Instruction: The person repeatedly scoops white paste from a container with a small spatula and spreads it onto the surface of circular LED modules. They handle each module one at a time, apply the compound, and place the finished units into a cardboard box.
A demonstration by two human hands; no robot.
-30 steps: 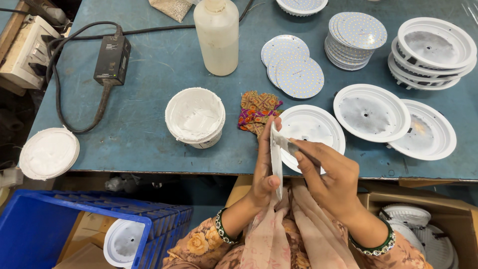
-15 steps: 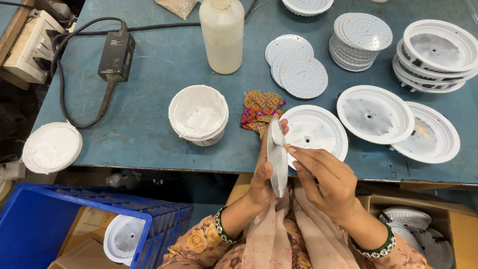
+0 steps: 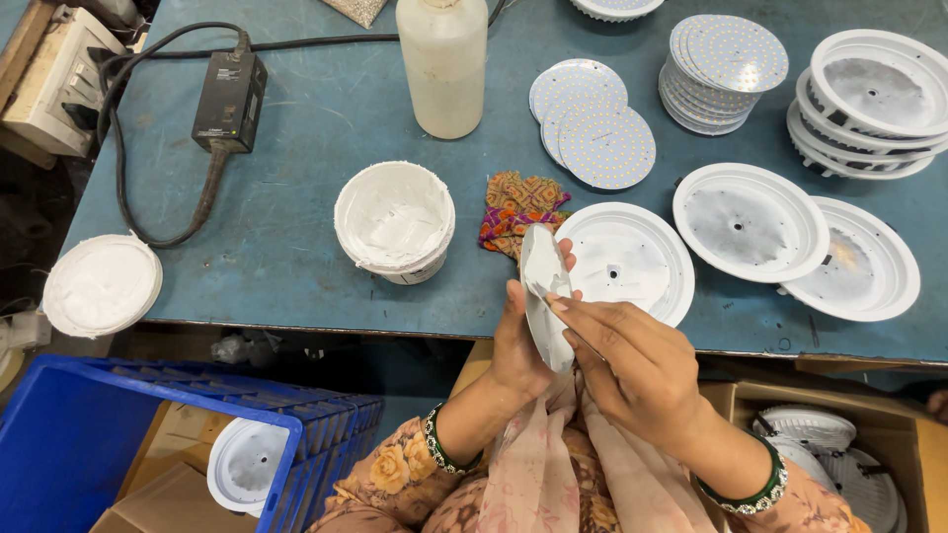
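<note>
the left hand (image 3: 518, 345) grips a thin round disc (image 3: 542, 296) edge-on above the table's near edge, fingers curled behind it, while the right hand (image 3: 632, 365) lays its fingertips flat on the disc's smooth, paste-greyed face. just beyond sits a shallow white round housing (image 3: 632, 262) beside a patterned cloth (image 3: 518, 202), and a white tub (image 3: 395, 219) holds thick white paste (its lid (image 3: 102, 284) lies well apart). the blue-grey table (image 3: 296, 148) looks scuffed.

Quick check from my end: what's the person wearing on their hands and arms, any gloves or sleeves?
No gloves: both the left hand and the right hand are bare. Each wrist carries a dark green bangle with pale dots. The sleeves are pinkish with a floral print, ending near the forearms. A light pink scarf hangs between the arms.
</note>
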